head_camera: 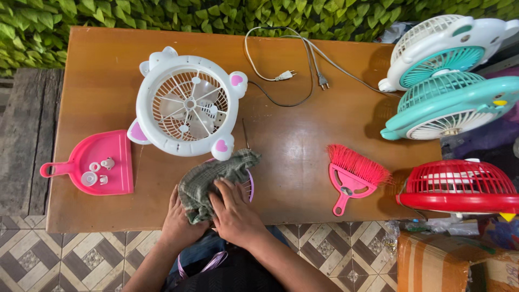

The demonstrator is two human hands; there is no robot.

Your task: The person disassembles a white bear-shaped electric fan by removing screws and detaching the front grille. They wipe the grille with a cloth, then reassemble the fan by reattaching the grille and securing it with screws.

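Cloth [216,176], grey-green, lay bunched over a pale fan part [249,185] at the near edge of the surface [303,135]. Left hand [181,219] and right hand [233,213] both gripped it, apparently mid-wipe; next, firm rubbing pressure seemed needed.

Pretty bright, even daylight here, colours pop. Soft shadows sit just left of the brush [354,176] and the fans on the right, there's mild glare mid-table [286,140] (nothing blown out), and the edges bend slightly.

Wooden table [292,146]: fan [186,105], dustpan [102,159], brush [351,176].
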